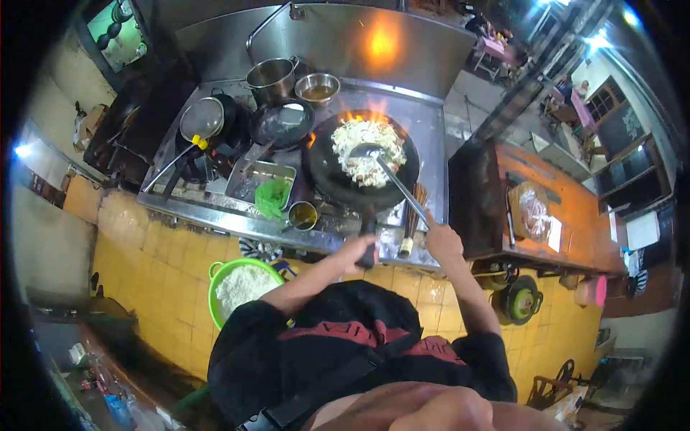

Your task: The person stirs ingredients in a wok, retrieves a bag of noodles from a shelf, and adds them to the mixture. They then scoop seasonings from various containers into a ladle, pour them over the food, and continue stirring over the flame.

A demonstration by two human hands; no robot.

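A black wok (325, 176) sits on the steel stove, with orange flames around its far rim. Pale, whitish food (352, 136) is heaped inside it. My left hand (355, 253) is closed around the wok's dark handle (368, 215). My right hand (444, 243) grips the long handle of a metal ladle (395, 176), whose rounded head rests in the food. Just left of my right hand, a bundled stick brush (412, 230) lies on the stove's front edge. A small cup of dark liquid (302, 215) stands left of the wok handle.
Behind the wok are a tall pot (272, 80) and a steel bowl (318, 87). A strainer (203, 118), a steel tray (241, 183) and a green bag (273, 197) lie leftward. A green basin of rice (244, 287) stands low left; a wooden counter (575, 230) is rightward.
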